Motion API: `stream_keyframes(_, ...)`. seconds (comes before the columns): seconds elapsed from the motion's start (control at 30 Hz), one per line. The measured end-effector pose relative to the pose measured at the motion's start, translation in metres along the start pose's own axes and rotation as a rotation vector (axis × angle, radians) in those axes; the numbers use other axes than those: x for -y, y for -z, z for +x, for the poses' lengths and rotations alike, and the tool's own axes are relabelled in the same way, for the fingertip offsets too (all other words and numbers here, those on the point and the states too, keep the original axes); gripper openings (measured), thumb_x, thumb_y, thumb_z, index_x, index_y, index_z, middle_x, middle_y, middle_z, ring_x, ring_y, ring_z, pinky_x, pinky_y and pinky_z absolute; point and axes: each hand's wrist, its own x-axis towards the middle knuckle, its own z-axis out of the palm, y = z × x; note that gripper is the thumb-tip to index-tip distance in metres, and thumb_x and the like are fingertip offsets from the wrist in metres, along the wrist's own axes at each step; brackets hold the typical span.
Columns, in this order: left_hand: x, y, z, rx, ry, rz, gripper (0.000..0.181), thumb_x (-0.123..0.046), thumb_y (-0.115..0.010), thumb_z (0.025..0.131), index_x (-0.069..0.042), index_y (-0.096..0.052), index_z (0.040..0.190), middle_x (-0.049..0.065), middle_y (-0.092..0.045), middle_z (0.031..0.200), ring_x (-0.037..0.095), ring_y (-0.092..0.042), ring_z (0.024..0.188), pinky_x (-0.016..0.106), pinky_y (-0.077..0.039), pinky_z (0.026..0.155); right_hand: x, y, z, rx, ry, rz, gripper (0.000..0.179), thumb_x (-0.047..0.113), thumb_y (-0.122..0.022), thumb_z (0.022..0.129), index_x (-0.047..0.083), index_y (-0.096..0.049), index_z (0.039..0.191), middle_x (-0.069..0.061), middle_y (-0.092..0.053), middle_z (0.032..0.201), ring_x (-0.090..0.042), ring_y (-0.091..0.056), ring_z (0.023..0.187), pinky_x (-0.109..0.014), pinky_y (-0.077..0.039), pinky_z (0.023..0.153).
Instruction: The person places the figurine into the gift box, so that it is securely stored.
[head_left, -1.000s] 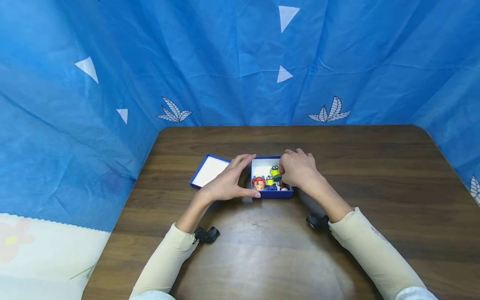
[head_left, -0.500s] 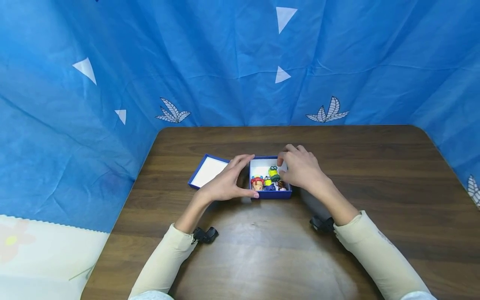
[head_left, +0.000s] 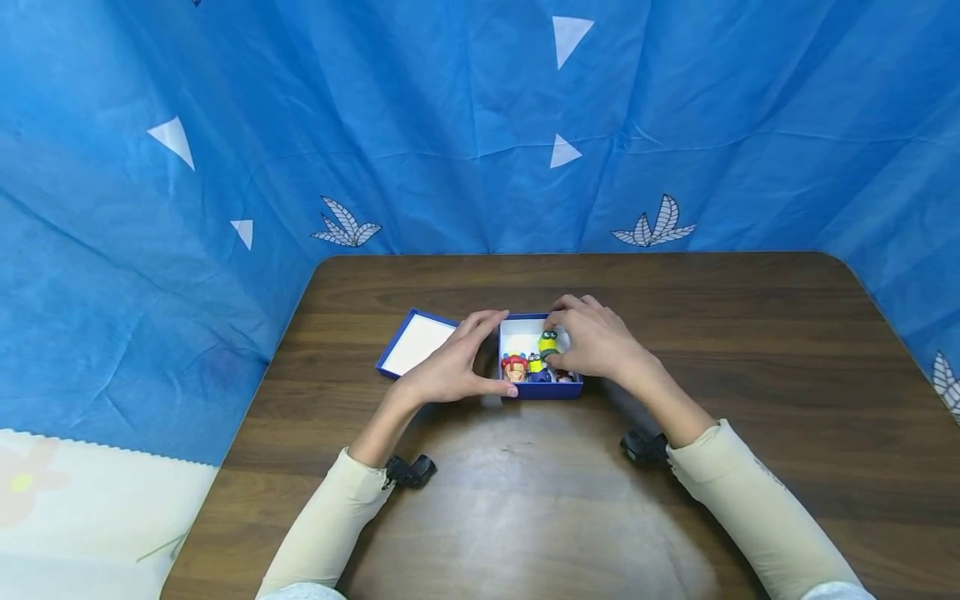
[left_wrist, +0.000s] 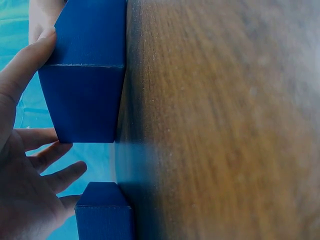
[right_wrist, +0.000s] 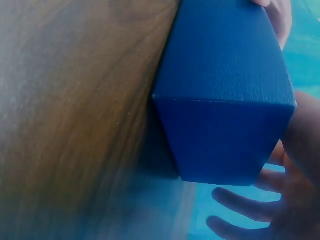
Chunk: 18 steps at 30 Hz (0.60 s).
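Note:
In the head view, a blue box (head_left: pixel 540 391) with a white inside holds several small toy figures along its front side. One is red and tan (head_left: pixel 515 367); beside it stands a small yellow-and-blue minion figure (head_left: pixel 535 363). Behind them is a larger yellow-green minion figure (head_left: pixel 548 342). My left hand (head_left: pixel 453 367) grips the box's left end, thumb at the front rim and index finger at the back corner. My right hand (head_left: pixel 596 337) reaches over the right end, thumb and index finger pinching the larger minion figure at its two ends. In the right wrist view the box wall (right_wrist: pixel 225 140) hides those fingertips.
A blue lid (head_left: pixel 416 340), white inside up, lies left of the box, partly behind my left hand. Both rest on a brown wooden table (head_left: pixel 495 500). A blue curtain (head_left: pixel 480 125) hangs behind the table's far edge.
My right hand lifted slightly and spread its fingers at the box's right side, then moved left onto the larger minion figure. The left hand keeps its hold on the box.

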Motion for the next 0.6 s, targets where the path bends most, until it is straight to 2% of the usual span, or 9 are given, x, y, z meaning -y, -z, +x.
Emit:
stream_keyframes(0.2,-0.001,0.000,0.000,-0.007,0.001,0.000,0.116,-0.056,-0.090,0.084,-0.023,-0.024,0.173,0.002,-0.026,0.176,0.029,-0.030,0.163,0.060,-0.036,0.129,0.012,0.002,-0.005,-0.072,-0.003,-0.204,0.050,0.036,-0.092,0.085,0.007,-0.079,0.124,-0.015,-0.063,0.147,-0.044,-0.056,0.137,-0.068,-0.053,0.107)
stream_keyframes(0.3,-0.001,0.001,0.001,-0.010,-0.001,0.004,0.116,-0.056,-0.090,0.083,-0.023,-0.024,0.173,0.002,-0.027,0.176,0.028,-0.030,0.163,0.060,-0.035,0.130,0.017,0.004,-0.006,-0.091,-0.013,-0.263,0.046,0.033,-0.092,0.085,0.005,-0.080,0.120,-0.017,-0.063,0.146,-0.045,-0.057,0.135,-0.067,-0.055,0.103)
stream_keyframes(0.43,-0.001,0.000,0.001,-0.008,-0.003,0.003,0.116,-0.056,-0.090,0.084,-0.023,-0.024,0.173,0.003,-0.026,0.176,0.029,-0.029,0.163,0.060,-0.035,0.130,0.020,0.004,-0.008,-0.095,-0.023,-0.262,0.043,0.032,-0.092,0.086,0.003,-0.081,0.115,-0.019,-0.065,0.144,-0.045,-0.060,0.131,-0.067,-0.058,0.099)
stream_keyframes(0.6,0.001,0.000,0.001,-0.004,-0.005,0.012,0.117,-0.056,-0.090,0.084,-0.023,-0.023,0.173,0.003,-0.026,0.176,0.029,-0.029,0.164,0.061,-0.034,0.130,0.016,0.002,-0.007,-0.095,-0.028,-0.230,0.050,0.032,-0.092,0.085,0.000,-0.079,0.121,-0.021,-0.067,0.142,-0.045,-0.062,0.128,-0.062,-0.060,0.099)
